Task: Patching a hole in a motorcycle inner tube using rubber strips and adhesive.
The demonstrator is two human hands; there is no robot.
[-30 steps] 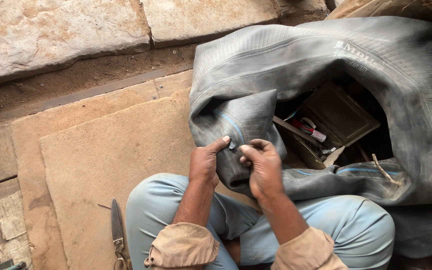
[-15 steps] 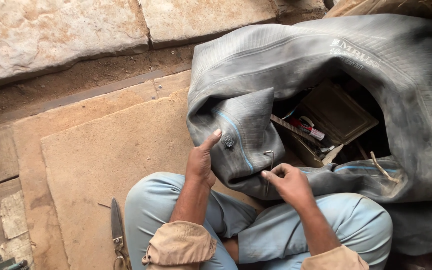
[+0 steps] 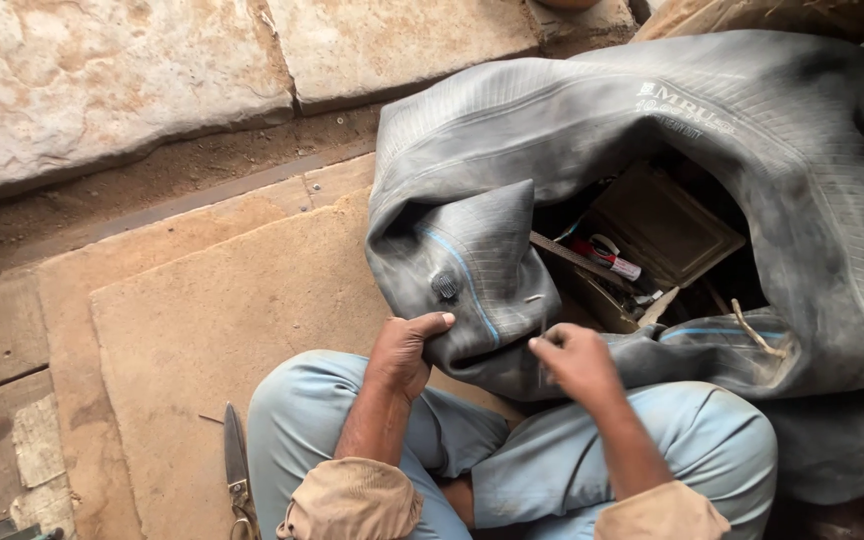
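Scissors [image 3: 237, 470] lay on the board [image 3: 202, 320] at the left, beside the person's knee. The left hand [image 3: 404, 352] was clamped on a fold of the grey inner tube [image 3: 472, 270], which lay across the lap just below a small dark patch [image 3: 445, 286]. Further right, the right hand [image 3: 577, 360] had its fingertips pinched together on something thin I couldn't make out, touching the tube in front of a box [image 3: 652, 235] of small tools.

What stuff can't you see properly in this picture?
- What the right hand pinches: too small, hidden by its fingers.
- Items in the open box: shadowed and partly covered by the inner tube.
- Scissors: handles cut off by the bottom edge.
- Left hand fingers: tucked under a fold of the tube.
- Dark round patch: too small to identify.
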